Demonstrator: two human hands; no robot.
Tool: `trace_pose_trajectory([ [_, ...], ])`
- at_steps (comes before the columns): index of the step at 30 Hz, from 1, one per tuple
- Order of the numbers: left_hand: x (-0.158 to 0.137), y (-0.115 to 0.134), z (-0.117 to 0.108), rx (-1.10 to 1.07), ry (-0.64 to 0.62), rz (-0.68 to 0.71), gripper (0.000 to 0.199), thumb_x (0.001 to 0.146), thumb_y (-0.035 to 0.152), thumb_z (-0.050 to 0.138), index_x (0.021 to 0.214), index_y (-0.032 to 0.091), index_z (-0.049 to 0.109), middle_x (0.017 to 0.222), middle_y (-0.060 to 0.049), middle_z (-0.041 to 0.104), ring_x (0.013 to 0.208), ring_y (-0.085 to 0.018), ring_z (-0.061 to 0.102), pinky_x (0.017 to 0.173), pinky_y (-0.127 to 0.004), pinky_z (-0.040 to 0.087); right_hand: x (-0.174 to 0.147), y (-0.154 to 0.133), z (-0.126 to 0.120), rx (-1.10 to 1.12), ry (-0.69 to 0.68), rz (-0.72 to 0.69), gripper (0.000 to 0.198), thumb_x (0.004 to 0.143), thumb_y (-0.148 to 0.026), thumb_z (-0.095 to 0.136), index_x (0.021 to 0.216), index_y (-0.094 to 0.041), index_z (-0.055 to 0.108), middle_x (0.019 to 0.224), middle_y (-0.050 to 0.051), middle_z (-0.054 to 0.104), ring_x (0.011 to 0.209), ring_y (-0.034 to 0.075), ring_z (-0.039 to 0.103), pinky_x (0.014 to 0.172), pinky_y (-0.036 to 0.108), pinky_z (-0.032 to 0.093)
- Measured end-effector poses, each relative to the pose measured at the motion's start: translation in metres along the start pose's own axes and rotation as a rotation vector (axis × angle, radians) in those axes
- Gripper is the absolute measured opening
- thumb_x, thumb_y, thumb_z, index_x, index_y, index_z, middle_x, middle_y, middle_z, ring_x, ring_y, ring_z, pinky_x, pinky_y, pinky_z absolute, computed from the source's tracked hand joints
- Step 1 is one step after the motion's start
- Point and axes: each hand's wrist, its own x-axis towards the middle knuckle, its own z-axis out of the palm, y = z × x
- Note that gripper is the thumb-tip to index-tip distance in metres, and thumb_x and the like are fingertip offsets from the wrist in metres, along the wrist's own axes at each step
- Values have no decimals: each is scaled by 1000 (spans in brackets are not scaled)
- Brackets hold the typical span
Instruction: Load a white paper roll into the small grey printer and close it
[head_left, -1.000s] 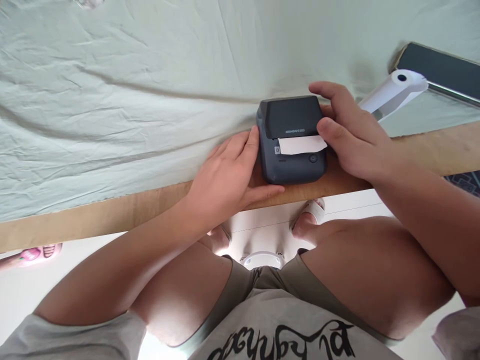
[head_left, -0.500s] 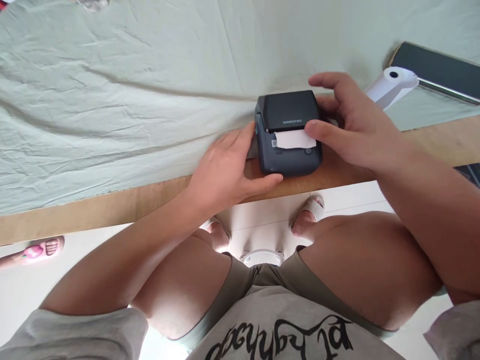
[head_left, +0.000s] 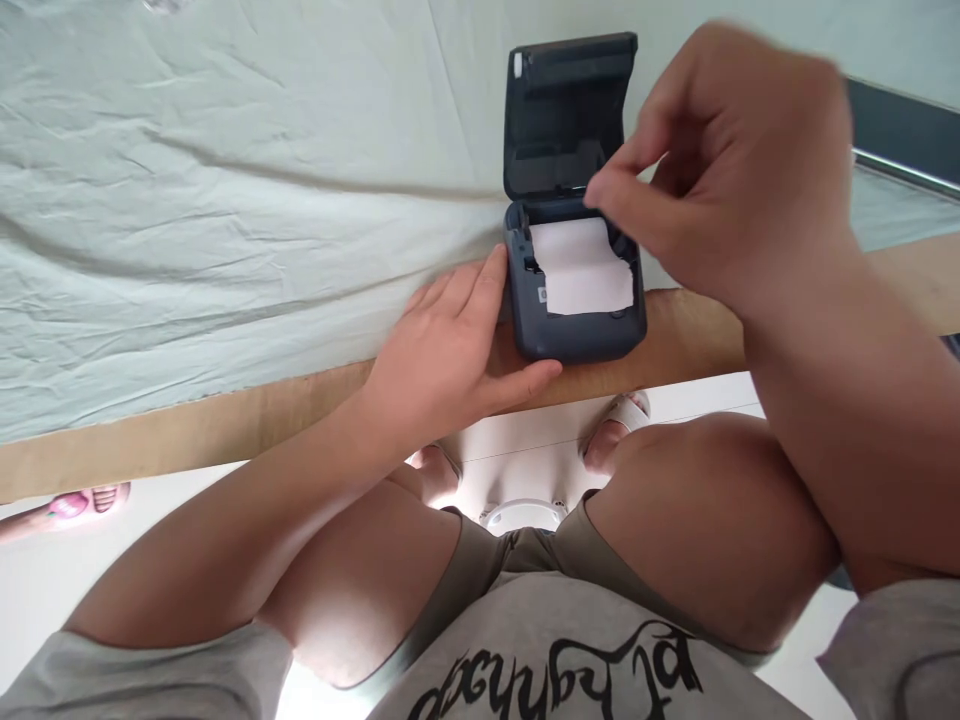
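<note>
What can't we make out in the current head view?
In the head view:
Right hand: blurred; contact with the raised lid unclear.
Dark flat device: left end behind the right hand, right end cut by the edge.
Shiny object: cropped by the top edge, unidentifiable.

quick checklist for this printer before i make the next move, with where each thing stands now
1. Lid open: ok, it stands raised at the back of the printer.
2. Printer on the table: ok, though it sits close to the near edge.
3. Left hand bracing the printer: ok, fingers against its left side, thumb at the front.
4. Paper lying flat and straight: not ok, it bends and its loose end skews right over the front.
5. Right hand free of the lid: cannot tell, the thumb tip overlaps the hinge area.
</note>
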Motion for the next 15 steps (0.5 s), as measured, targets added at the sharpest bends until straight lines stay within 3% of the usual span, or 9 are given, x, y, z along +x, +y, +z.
trace_pose_trajectory([
  [2, 0, -1, 1, 2, 1, 17, 94, 98, 63, 58, 166, 3, 33, 167, -26, 49, 154, -44, 48, 128, -60, 40, 8, -1, 0, -119, -142, -19, 17, 86, -31, 64, 90, -14, 61, 83, 0, 60, 76, 3, 48, 119, 41, 52],
  [4, 0, -3, 1, 2, 5, 32, 97, 97, 65, 57, 166, 0, 33, 168, -26, 48, 155, -43, 48, 129, -58, 39, 15, -1, -1, -213, -254, -21, 16, 83, -30, 69, 93, -18, 68, 74, 1, 55, 81, 7, 51, 126, 48, 48],
  [8, 0, -5, 2, -5, 12, 43, 103, 97, 70, 55, 165, -4, 34, 168, -27, 48, 154, -43, 49, 130, -56, 39, 25, 2, -5, -376, -367, -40, 22, 82, -38, 73, 99, -25, 72, 69, 5, 52, 89, 13, 53, 106, 45, 56],
  [15, 0, -9, 2, -35, 24, 59, 101, 97, 72, 56, 167, 3, 34, 168, -24, 49, 153, -42, 50, 129, -56, 39, 40, 16, -4, -435, -493, -144, 38, 82, -52, 77, 109, -26, 74, 97, -2, 71, 77, 4, 42, 86, 31, 54],
])
